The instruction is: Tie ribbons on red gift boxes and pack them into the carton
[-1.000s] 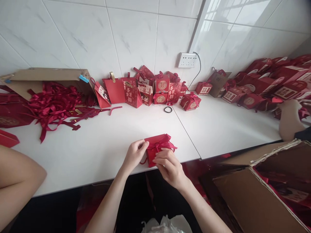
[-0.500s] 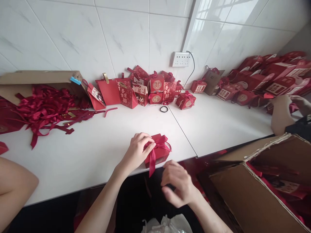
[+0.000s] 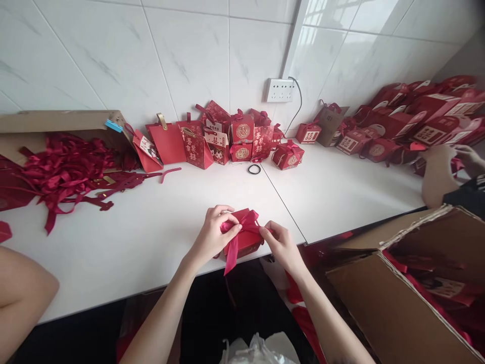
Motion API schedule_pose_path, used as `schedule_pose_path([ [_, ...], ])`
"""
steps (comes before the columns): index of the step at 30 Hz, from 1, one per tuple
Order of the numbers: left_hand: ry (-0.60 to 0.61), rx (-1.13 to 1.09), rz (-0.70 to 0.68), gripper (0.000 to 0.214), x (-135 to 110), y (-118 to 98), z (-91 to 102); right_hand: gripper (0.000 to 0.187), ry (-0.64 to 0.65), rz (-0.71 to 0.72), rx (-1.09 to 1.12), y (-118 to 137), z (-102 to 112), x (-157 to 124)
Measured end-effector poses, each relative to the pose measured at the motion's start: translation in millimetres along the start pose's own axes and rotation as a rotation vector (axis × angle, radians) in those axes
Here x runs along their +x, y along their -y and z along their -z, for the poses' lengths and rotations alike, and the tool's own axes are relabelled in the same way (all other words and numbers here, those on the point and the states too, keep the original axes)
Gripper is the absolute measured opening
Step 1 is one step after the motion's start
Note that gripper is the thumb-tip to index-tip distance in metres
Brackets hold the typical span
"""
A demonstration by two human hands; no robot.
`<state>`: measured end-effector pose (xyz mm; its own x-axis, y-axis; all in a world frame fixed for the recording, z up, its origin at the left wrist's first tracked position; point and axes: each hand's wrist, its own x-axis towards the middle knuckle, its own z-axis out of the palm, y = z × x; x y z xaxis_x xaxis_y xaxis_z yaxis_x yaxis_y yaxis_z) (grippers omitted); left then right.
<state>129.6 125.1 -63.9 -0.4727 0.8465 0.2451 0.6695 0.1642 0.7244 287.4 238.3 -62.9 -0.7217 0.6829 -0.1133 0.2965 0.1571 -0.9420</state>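
- Your left hand (image 3: 212, 233) has thumb and forefinger pinched together on the bow (image 3: 249, 218), around its middle, with the other fingers loosely curled.
- Your right hand (image 3: 281, 243) is pinching too, thumb and forefinger on the bow's right side, rest of the fingers half folded.
- The red box (image 3: 248, 246) you're working on is right at the table's near edge, left of the seam. The bow lies across its top and one ribbon tail (image 3: 232, 255) drops down its front.
- Your left fingers cover part of the bow, so I can't really make out the knot.
- Past your hands, toward the table's back edge, there's a black ring (image 3: 254, 169), with another tied red box (image 3: 288, 155) just beside it.
- Back edge, left side: a heap of red ribbons (image 3: 62, 172) spilling out of a cardboard box (image 3: 68, 120) with a blue clip (image 3: 113, 125) on it.
- Back right corner: a big pile of red boxes (image 3: 411, 116), with someone else's hand (image 3: 470, 161) by it.
- Another person's elbow (image 3: 34, 283) leans in over the near left.
- Open carton (image 3: 373, 298) sits below the near edge, right of you.
- Table's (image 3: 144, 242) white, wall's pale tile (image 3: 197, 55) with a socket strip (image 3: 280, 91).
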Motion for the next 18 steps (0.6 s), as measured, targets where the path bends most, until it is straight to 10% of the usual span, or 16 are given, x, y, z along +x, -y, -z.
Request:
schedule_pose_path([
  [9, -0.006, -0.029, 0.021, 0.011, 2.2, -0.7, -1.8, 0.033, 0.160, -0.088, -0.064, -1.8, 0.0, -24.5],
  [14, -0.124, -0.180, 0.042, 0.013, -2.3, -0.9, 1.4, 0.030, 0.503, -0.085, -0.254, -6.7, 47.6, -16.9],
  [18, -0.436, -0.322, 0.250, 0.024, -11.0, 3.6, 4.8, 0.043, 0.043, 0.093, -0.262, 6.8, 72.3, 11.1],
])
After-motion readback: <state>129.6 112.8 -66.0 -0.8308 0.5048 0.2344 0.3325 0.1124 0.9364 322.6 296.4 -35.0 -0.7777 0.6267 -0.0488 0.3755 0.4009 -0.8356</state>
